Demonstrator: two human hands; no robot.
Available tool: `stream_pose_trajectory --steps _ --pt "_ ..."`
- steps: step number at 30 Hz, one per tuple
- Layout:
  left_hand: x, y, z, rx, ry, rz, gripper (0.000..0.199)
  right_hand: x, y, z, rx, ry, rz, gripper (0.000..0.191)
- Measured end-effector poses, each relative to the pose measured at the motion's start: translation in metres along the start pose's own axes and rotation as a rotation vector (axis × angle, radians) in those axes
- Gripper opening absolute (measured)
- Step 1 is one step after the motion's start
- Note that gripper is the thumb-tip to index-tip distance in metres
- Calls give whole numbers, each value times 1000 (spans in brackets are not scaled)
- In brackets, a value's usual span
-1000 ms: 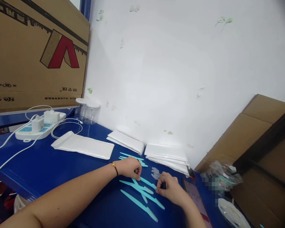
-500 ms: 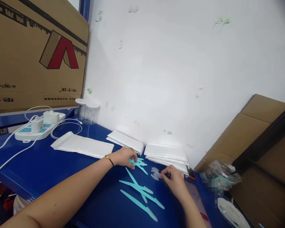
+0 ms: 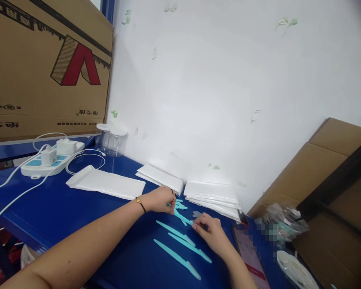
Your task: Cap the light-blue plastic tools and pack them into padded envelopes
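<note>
My left hand [image 3: 161,199], with a gold bracelet charm and a ring, pinches one end of a slim turquoise eyebrow razor [image 3: 183,217]. My right hand [image 3: 209,229] has its thumb and fingers closed at the razor's other end; whether a cap is in them is hidden. Just beyond the right fingertips lie clear plastic caps [image 3: 196,214], partly covered by the hand. More turquoise razors [image 3: 180,206] are bunched beside my left fingers. Nearer to me, several razors [image 3: 177,258] lie slantwise on the blue table [image 3: 126,249].
White padded mailers [image 3: 210,192] are stacked against the wall, and another mailer [image 3: 108,182] lies at left. Behind it are a power strip [image 3: 36,166] with cables and clear lidded jars [image 3: 117,142]. At right are a phone [image 3: 248,251], a plastic bag [image 3: 282,222] and cardboard [image 3: 313,160].
Both hands have come closer together, and a razor now spans between them. My right hand has moved left from the caps. The crossed razors in front lie differently, with fewer overlapping.
</note>
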State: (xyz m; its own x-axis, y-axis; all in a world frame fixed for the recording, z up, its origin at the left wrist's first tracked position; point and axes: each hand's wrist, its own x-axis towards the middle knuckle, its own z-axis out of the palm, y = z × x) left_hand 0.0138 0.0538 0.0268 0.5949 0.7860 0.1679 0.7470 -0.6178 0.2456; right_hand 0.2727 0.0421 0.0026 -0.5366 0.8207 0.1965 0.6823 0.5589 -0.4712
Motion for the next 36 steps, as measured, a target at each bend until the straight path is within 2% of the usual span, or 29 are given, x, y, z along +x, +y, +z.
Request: stream_pose_trajectory --steps 4,8,11,14,18,21,24,27,31,34,36 --pt "0 -2 -1 38 33 -16 10 1 6 -2 -55 13 3 31" --pt "0 -16 0 88 59 -146 10 1 19 -9 -117 130 83 28" --pt "-1 -19 -1 41 87 -204 26 1 21 -13 -105 178 116 25" --pt "-2 -8 -1 -86 41 -124 34 0 10 -14 -64 95 106 24" --pt "-3 13 4 -154 -173 -10 32 -5 -9 -9 -17 -121 52 15" --pt "-1 21 10 -171 -260 -24 23 -8 -15 -2 -32 -173 64 9" --pt "1 21 14 -193 -277 -60 12 -9 -14 2 -41 -199 69 9" --pt "2 13 13 -96 -224 -42 9 -8 -9 2 -70 -182 42 10" --pt "2 -4 8 39 -37 -91 9 -2 4 -10 -127 -29 86 13" --pt "1 -10 7 9 39 -165 26 -2 11 -21 -145 75 147 17" --pt "1 -7 8 -45 15 -131 34 -6 10 -25 -110 48 145 19"
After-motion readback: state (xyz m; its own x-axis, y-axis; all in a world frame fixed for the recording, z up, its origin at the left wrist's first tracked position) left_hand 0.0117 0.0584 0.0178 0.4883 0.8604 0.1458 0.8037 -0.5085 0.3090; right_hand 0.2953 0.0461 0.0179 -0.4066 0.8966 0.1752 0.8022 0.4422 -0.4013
